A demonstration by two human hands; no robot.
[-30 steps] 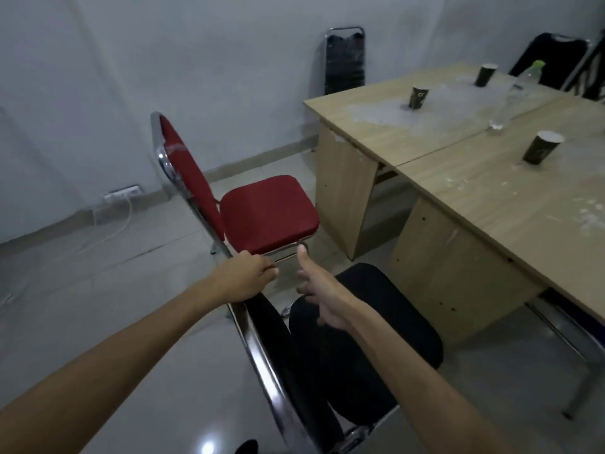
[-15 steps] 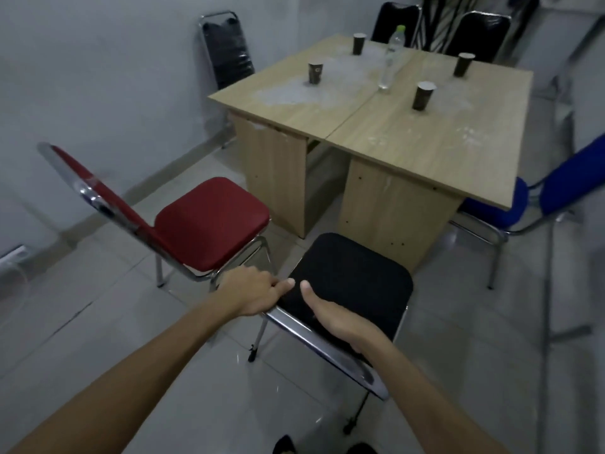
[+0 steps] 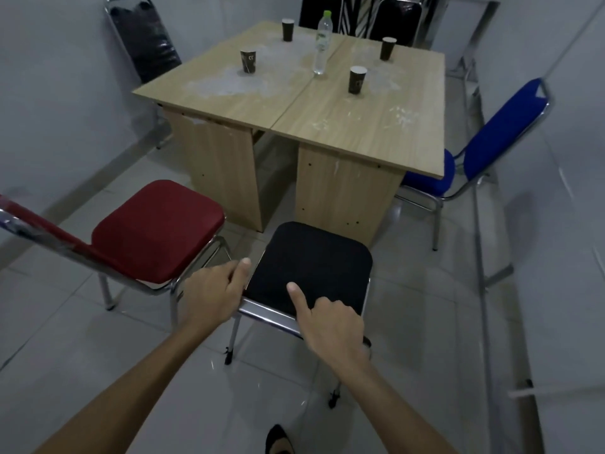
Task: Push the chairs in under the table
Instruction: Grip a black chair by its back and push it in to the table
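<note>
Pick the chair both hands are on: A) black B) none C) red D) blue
A: the left hand and right hand both grip the back rail of the black chair.

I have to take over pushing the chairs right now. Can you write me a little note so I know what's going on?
The left hand grips the back rail of the black chair at its left end.
The right hand has fingers curled over that rail, index finger straight.
The black chair stands before the table, seat not under it.
The red chair stands left of it, also out.
The blue chair is at the table's right side, seat partly under.
Left to do: push in the black chair, then the red.
</note>
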